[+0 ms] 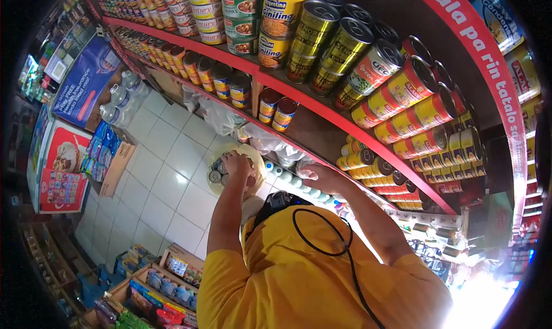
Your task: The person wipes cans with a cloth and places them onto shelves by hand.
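My left hand (237, 164) reaches down into a pale yellowish plastic bag (215, 186) on the floor. Several cans (216, 176) with silver tops stand in the bag. The fingers of this hand curl over one can, partly hiding it. To the right, my right hand (323, 178) is stretched toward the edge of the lowest shelf, beside a clear plastic bag (306, 168). Its fingers are extended and apart, with nothing visible in them. A row of white-capped bottles (295, 182) stands just below it.
Red-edged shelves (336, 113) hold stacked cans (405, 93) above both hands. Water bottles (122, 102) and a cardboard box (117, 169) of packets stand at the left on the tiled floor (167, 174). Snack trays (164, 289) fill the lower left. A black cable (352, 266) hangs over my yellow shirt.
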The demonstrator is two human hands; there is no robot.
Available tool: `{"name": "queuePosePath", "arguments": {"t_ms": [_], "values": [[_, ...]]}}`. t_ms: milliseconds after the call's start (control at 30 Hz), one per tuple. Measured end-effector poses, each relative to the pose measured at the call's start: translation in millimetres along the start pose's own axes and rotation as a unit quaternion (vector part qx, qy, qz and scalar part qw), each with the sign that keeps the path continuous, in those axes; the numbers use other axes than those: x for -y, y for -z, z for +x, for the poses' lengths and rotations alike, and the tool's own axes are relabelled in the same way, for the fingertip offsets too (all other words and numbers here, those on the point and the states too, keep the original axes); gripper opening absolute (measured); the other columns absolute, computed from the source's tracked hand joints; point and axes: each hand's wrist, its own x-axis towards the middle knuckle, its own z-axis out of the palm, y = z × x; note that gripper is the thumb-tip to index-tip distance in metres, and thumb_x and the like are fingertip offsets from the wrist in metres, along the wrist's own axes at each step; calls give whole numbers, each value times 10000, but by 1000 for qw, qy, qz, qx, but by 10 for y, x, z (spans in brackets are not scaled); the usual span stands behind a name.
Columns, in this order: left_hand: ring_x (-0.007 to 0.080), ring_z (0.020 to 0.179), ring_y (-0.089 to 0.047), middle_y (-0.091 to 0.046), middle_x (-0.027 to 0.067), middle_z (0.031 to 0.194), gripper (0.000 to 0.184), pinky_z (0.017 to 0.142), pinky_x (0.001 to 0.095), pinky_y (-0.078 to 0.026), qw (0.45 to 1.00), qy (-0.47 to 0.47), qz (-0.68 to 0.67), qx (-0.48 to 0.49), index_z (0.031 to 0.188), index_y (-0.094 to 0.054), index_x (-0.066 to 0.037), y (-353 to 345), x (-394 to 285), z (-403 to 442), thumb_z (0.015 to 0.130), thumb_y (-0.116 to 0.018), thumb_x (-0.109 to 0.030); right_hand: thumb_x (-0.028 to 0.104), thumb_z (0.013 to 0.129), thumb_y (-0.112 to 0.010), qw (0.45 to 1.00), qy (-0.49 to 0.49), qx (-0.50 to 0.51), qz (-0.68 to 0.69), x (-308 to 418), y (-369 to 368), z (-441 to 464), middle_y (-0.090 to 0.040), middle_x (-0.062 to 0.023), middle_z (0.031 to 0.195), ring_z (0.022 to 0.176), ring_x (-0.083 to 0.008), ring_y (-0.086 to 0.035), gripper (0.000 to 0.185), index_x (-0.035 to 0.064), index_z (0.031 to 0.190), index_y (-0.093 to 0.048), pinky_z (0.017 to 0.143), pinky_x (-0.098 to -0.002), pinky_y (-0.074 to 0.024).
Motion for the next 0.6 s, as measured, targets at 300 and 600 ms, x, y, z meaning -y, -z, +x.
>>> {"name": "queuePosePath", "arguments": {"t_ms": [300,600], "values": [[357,1313,-530,-544,119,1411,660,1073,524,-419,999,-11,-31,-28,1209,-735,-201,223,7,-122,662,-866,-547,388,961,-712,999,41,1,-23,2,-60,252,-589,-194,1390,1251,-317,-616,591,80,1439,-553,1055,-431,-503],[297,1143,-604,-612,87,1244,450,897,465,-537,807,-49,-589,19,1167,-717,-132,542,406,-484,823,-815,-406,269,875,-831,991,126,-35,18,178,-183,740,-496,-189,1469,1324,-342,-550,796,89,1540,-431,1087,-471,-492]]}}
